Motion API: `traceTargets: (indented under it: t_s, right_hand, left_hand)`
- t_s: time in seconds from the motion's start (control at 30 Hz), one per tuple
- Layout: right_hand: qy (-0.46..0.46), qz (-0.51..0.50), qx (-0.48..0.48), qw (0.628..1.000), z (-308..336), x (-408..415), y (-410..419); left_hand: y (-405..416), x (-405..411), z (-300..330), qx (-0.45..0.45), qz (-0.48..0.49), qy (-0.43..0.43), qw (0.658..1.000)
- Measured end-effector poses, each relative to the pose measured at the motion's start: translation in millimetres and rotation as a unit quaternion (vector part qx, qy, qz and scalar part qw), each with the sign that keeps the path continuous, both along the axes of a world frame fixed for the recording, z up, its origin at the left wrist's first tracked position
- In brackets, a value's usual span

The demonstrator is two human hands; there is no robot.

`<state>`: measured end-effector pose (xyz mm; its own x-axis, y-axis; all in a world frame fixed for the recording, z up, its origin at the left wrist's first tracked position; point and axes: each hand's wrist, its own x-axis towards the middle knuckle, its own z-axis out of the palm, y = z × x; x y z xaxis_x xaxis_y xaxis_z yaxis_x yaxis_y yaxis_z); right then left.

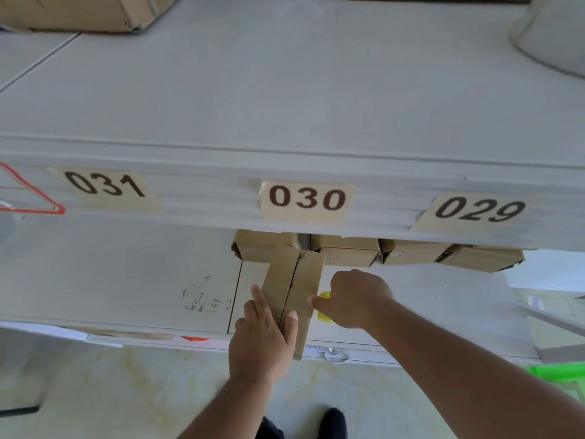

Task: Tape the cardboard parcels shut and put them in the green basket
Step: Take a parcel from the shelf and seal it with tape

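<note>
The parcel [292,291] lies on the desk [126,280] at its near edge, below label 030 [306,201]. Your left hand [262,337] presses it flat, fingers straight; your right hand [354,299] curls round the yellow tape roll [323,307]. Keep the flaps pressed while drawing tape straight along the seam.

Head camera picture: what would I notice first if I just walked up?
Probably the big numbers 031, 030 and 029 stuck along the shelf edge. Right below, the left hand presses a cardboard parcel on the lower surface while the right hand grips something yellow beside it.
</note>
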<state>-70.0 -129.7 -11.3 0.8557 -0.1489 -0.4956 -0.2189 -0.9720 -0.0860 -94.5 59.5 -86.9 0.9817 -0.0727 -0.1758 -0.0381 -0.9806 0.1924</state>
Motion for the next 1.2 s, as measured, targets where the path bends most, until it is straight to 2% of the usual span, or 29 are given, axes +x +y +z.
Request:
traceTargets:
  t_s: [0.3, 0.37, 0.47, 0.57, 0.67, 0.77, 0.87, 1.0, 1.1, 1.2]
  right_hand:
    - [0.018, -0.027, 0.0, 0.999, -21, 1, 2]
    - [0.017, -0.022, -0.006, 1.0, -22, 1, 2]
    - [0.014, -0.018, -0.01, 1.0, -20, 1, 1]
    - [0.013, -0.023, -0.007, 1.0, -21, -1, 0]
    - [0.013, -0.041, 0.012, 0.999, -25, -1, 3]
    - [0.012, -0.056, 0.031, 0.998, -25, 1, 4]
    - [0.022, -0.073, 0.055, 0.996, -30, -1, 0]
    - [0.025, -0.107, 0.167, 0.98, -10, 0, -17]
    - [-0.019, -0.069, 0.239, 0.968, 21, 8, -26]
    - [-0.033, -0.052, 0.274, 0.96, 26, 18, -5]
  left_hand:
    - [7, -2, -13, -0.026, -0.031, -0.003, 0.999]
    - [6, 0, -14, -0.02, -0.078, -0.045, 0.996]
    - [6, 5, -19, -0.011, -0.205, -0.104, 0.973]
    - [10, 3, -18, -0.012, -0.24, -0.051, 0.969]
    - [3, 0, -10, 0.019, -0.208, 0.025, 0.978]
    - [-12, -4, -5, 0.048, -0.162, 0.04, 0.985]
    - [-12, -3, -7, 0.0, -0.125, 0.029, 0.992]
    - [-4, -1, 1, -0.108, -0.101, 0.037, 0.988]
    - [7, 1, -5, -0.294, -0.021, 0.086, 0.952]
    - [24, 8, -19, -0.362, 0.024, 0.13, 0.923]
